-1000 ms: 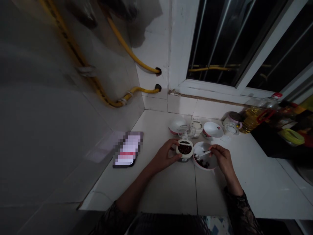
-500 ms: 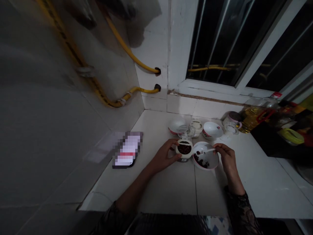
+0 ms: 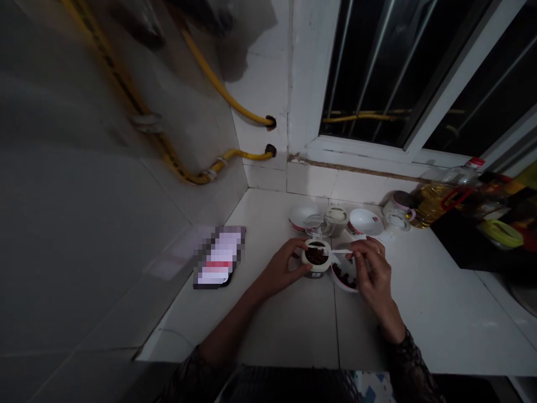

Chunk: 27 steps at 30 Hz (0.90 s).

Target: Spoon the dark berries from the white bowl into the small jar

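Observation:
My left hand [image 3: 289, 263] is closed around the side of a small jar [image 3: 318, 267] with a white rim and a raised clear lid. Dark reddish-brown bits [image 3: 314, 256] fill the jar. Between the fingertips of my right hand [image 3: 375, 274] is the handle of a small white spoon [image 3: 342, 251]; its tip reaches into the jar's mouth. Below my right hand stands a white bowl [image 3: 344, 284] with a pink rim, partly covered by the hand. More of the dark bits lie inside that bowl.
Behind the jar are a white bowl [image 3: 297, 215], a lidded jar [image 3: 337, 215] and another bowl [image 3: 364, 221]. An oil bottle [image 3: 432, 201] and a mug [image 3: 398, 204] stand at the right. A phone [image 3: 220, 257] lies left on the counter [image 3: 289, 324]; yellow pipes [image 3: 193, 178] run along the wall.
My right hand has moved left with the spoon, from over the bowl to the jar's mouth. The left hand and the jar have stayed in place.

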Available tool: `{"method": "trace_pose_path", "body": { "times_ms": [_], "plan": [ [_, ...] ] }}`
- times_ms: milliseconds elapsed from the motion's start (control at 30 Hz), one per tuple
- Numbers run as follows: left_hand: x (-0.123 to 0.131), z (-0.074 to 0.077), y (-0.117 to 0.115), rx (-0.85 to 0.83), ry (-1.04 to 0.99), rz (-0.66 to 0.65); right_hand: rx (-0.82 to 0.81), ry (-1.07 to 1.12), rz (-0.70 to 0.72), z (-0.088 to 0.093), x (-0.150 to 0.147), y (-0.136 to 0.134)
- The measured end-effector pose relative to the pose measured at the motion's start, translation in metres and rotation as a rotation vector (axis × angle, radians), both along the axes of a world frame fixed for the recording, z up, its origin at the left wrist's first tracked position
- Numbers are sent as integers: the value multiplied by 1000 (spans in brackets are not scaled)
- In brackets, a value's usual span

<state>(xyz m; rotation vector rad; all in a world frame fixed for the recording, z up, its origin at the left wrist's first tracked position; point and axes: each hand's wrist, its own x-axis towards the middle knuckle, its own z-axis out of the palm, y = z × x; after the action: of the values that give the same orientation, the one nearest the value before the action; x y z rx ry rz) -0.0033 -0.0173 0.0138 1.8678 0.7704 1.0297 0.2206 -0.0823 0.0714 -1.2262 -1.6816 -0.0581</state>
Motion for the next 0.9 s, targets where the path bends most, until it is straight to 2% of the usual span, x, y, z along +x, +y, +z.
{"method": "trace_pose_path", "body": {
  "times_ms": [100, 200, 300, 400, 500, 600, 733, 900],
  "plan": [
    [0, 0, 0, 4, 2, 3, 94, -187, 22, 2, 0, -3],
    [0, 3, -1, 9, 13, 9, 96, -171, -82, 3, 13, -4],
    [0, 4, -1, 5, 17, 16, -13, -152, -169, 0, 35, -3],
    [0, 4, -2, 0, 13, 17, -192, -219, -148, -7, 55, 0],
    [0, 3, -1, 1, 15, 15, -328, -204, -121, -16, 59, 2],
    [0, 3, -1, -1, 21, 17, -443, -69, -96, -22, 48, 3],
    [0, 3, -2, 1, 7, 16, -541, 212, -101, -20, 33, 4],
    [0, 2, -1, 6, 12, 16, -603, 526, -97, -16, 32, 5]
  ]
}}
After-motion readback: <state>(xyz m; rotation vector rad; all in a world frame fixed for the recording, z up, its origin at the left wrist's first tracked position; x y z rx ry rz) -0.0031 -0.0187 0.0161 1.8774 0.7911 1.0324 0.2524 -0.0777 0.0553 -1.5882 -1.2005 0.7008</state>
